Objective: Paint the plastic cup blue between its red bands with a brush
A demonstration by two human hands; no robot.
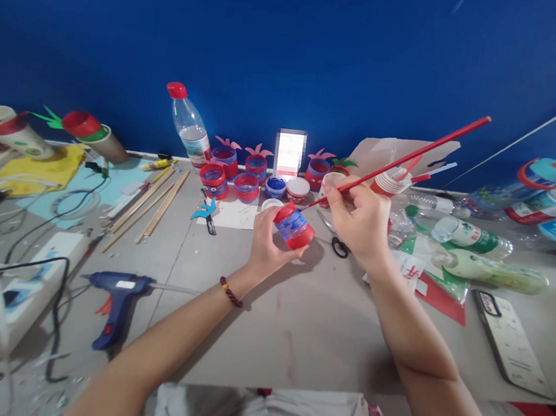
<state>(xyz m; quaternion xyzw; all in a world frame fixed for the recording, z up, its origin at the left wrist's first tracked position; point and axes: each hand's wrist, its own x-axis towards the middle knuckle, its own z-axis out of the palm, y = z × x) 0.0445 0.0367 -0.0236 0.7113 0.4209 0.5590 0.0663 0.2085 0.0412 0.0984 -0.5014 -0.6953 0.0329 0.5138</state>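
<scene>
My left hand [268,243] is wrapped around a small round pot [294,227] painted blue with red bands, holding it tilted above the grey table [265,326]. My right hand [356,219] pinches a long red paintbrush [402,160], its tip touching the pot's upper edge and its handle slanting up to the right. Just behind the pot stand small paint tubs, one blue [275,186] and one with a red band [298,189], beside several finished blue-and-red pots [213,180] with paper leaves.
A blue glue gun [120,291] and a white power strip [16,286] lie at left, wooden sticks [152,203] further back. Scissors [336,242] lie under my right hand. Plastic bottles [473,245] and a phone [510,338] sit at right. A water bottle [190,126] leans against the blue wall.
</scene>
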